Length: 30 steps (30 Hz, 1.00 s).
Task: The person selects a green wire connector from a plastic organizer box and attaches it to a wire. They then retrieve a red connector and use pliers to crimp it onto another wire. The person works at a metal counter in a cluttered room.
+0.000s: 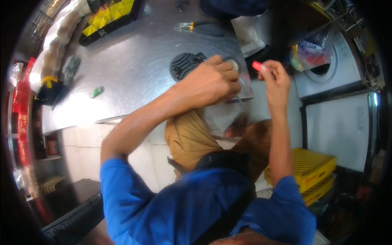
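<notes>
My left hand (216,81) is closed over the right end of the metal table. What its fingers hold is hidden and blurred; a small pale round part (232,64) shows just beyond the knuckles. Beside that wrist lies a round black ribbed disc (181,67) on the tabletop. Past the table's right edge, my right hand (275,75) is raised, pinching a small bright red piece (257,65) between thumb and fingers. The red piece is too small to name more exactly.
On the metal table (134,69) lie pliers (200,28), a small green item (96,92), a grey bundle (71,65) and a black organizer with yellow compartments (108,18). A dark blue cap-like item (232,7) sits at the back. Yellow crates (312,167) and a white appliance (347,61) stand right.
</notes>
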Each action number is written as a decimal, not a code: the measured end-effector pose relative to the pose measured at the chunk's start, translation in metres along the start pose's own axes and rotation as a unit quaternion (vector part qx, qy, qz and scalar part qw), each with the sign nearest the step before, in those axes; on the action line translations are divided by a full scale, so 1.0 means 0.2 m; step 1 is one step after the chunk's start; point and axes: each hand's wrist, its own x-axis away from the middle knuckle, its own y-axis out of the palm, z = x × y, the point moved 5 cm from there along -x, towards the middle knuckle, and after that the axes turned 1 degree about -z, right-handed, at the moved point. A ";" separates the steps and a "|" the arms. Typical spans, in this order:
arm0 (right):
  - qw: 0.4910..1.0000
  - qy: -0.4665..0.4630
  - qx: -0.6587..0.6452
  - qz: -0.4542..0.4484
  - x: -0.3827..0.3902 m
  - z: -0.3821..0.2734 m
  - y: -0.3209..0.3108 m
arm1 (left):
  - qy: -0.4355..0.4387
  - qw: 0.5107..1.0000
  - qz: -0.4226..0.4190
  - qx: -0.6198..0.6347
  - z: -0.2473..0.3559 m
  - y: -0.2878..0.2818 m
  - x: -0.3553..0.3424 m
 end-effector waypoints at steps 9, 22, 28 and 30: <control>0.977 -0.115 0.145 -0.103 -0.32 0.01 0.39 | -0.070 0.997 0.028 -0.031 -0.11 0.01 0.16; 0.989 -0.127 0.069 -0.037 -0.02 -0.10 0.18 | -0.023 0.995 0.094 -0.017 -0.09 0.00 0.15; 0.996 -0.059 0.067 -0.030 0.28 -0.10 0.13 | 0.002 0.993 0.118 0.016 -0.06 -0.01 0.16; 0.996 -0.061 0.058 -0.016 0.32 -0.11 0.15 | 0.005 0.991 0.128 0.021 -0.06 -0.01 0.16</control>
